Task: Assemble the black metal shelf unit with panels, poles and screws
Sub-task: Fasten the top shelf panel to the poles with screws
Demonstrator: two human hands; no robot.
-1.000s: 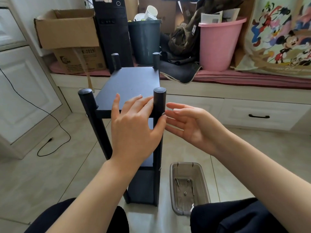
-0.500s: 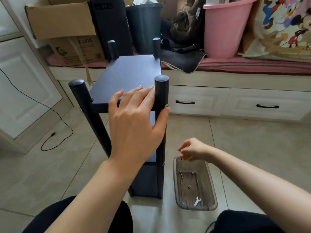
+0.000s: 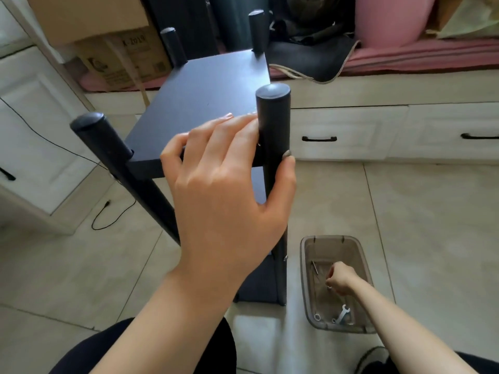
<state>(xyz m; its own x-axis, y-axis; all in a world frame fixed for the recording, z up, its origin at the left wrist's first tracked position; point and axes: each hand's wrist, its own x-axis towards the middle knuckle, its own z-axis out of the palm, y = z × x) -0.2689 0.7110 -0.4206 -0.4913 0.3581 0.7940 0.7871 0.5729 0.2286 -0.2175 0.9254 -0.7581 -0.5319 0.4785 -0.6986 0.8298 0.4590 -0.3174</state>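
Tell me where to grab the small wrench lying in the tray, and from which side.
Take the wrench by its shaft, pinched from straight above. It lies flat on the bottom of the clear tray, near the close end wall, so the walls likely block a side approach. The right hand is already inside the tray, just beyond it.

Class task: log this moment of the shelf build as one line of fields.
left hand: holds pole | right hand: in tray, pinching small part | spanner: in tray
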